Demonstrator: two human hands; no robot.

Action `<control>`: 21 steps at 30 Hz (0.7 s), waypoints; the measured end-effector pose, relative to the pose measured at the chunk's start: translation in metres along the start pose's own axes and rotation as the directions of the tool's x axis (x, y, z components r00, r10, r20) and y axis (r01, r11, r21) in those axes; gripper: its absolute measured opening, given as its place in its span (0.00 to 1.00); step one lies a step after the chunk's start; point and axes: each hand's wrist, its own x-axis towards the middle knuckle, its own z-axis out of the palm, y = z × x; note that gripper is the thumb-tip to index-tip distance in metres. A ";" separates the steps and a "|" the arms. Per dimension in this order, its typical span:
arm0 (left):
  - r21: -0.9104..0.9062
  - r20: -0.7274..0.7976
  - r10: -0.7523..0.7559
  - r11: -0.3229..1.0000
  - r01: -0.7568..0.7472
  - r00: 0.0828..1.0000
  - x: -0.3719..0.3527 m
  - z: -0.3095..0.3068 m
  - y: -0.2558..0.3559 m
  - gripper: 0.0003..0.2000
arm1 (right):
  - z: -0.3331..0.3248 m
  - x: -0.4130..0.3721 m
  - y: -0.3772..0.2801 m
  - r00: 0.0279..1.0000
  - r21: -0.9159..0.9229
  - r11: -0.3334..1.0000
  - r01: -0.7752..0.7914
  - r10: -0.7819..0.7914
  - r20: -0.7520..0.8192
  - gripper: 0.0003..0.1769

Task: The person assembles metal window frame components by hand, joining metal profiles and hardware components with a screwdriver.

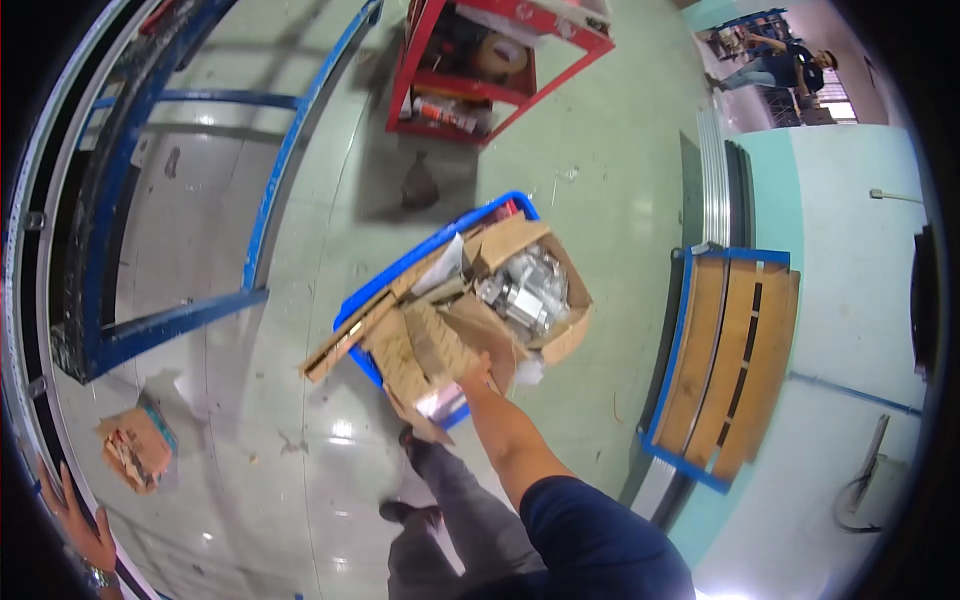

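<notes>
My right hand reaches down to a blue plastic bin on the floor. Its fingers close on the edge of an open cardboard box and are partly hidden by it. Inside that box lie silvery metal parts in clear plastic wrapping. Folded cardboard pieces fill the near side of the bin, with a white sheet tucked among them. Far to the lower left, my left hand has its fingers spread against a long metal frame and holds nothing.
A red shelf cart stands beyond the bin. Blue steel framing is on the left, near a small torn carton. A blue-edged wooden panel leans at the right wall. Another person is in the far background.
</notes>
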 end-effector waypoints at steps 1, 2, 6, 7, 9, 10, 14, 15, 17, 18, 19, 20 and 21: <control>-0.002 0.020 -0.015 1.000 0.015 1.000 -0.001 -0.001 0.002 0.36 | -0.005 0.008 0.002 0.996 -0.010 1.000 -0.017 0.018 0.084 0.47; -0.001 0.009 -0.014 1.000 0.014 1.000 -0.002 0.000 0.003 0.36 | -0.005 0.021 -0.001 0.991 -0.079 0.997 0.007 0.004 0.132 0.46; 0.005 -0.019 0.029 1.000 -0.029 0.999 0.007 0.004 -0.004 0.37 | 0.009 0.032 -0.027 0.978 -0.177 0.981 0.078 -0.041 0.203 0.44; -0.007 -0.023 0.030 1.000 -0.030 0.999 0.008 0.003 -0.002 0.37 | 0.012 0.031 -0.030 0.975 -0.187 0.978 0.091 -0.050 0.217 0.43; -0.029 -0.055 0.043 0.999 -0.044 0.998 0.006 0.007 -0.001 0.36 | 0.018 0.030 -0.034 0.968 -0.202 0.972 0.117 -0.066 0.244 0.42; -0.081 -0.058 0.004 0.997 -0.009 0.998 0.012 0.002 0.007 0.36 | 0.020 0.030 -0.038 0.964 -0.206 0.970 0.127 -0.073 0.254 0.41; -0.047 -0.003 -0.039 0.998 0.039 0.999 0.009 0.004 0.007 0.37 | 0.018 0.029 -0.059 0.970 -0.166 0.976 0.144 -0.106 0.218 0.37; -0.074 -0.032 -0.040 0.997 0.038 0.999 0.008 0.006 0.006 0.38 | 0.016 0.028 -0.061 0.974 -0.140 0.979 0.147 -0.119 0.190 0.34; -0.049 -0.019 -0.033 0.998 0.032 0.999 0.008 0.008 0.004 0.38 | 0.025 0.031 -0.054 0.971 -0.087 0.984 0.157 -0.137 0.197 0.32; -0.060 0.003 -0.036 0.998 0.037 0.999 0.010 0.005 0.004 0.37 | 0.029 0.032 -0.049 0.971 -0.031 0.988 0.153 -0.144 0.193 0.31; -0.045 0.039 -0.070 0.996 0.072 0.997 0.006 0.006 0.003 0.37 | 0.033 0.034 -0.042 0.971 0.046 0.989 0.141 -0.147 0.188 0.30; -0.005 0.056 -0.059 0.998 0.060 0.997 0.009 0.001 0.002 0.37 | 0.034 0.031 -0.034 0.973 0.144 0.983 0.118 -0.143 0.183 0.29; -0.007 0.092 -0.110 0.994 0.111 0.990 0.002 0.004 0.000 0.37 | 0.035 0.029 -0.023 0.974 0.263 0.961 0.085 -0.135 0.180 0.28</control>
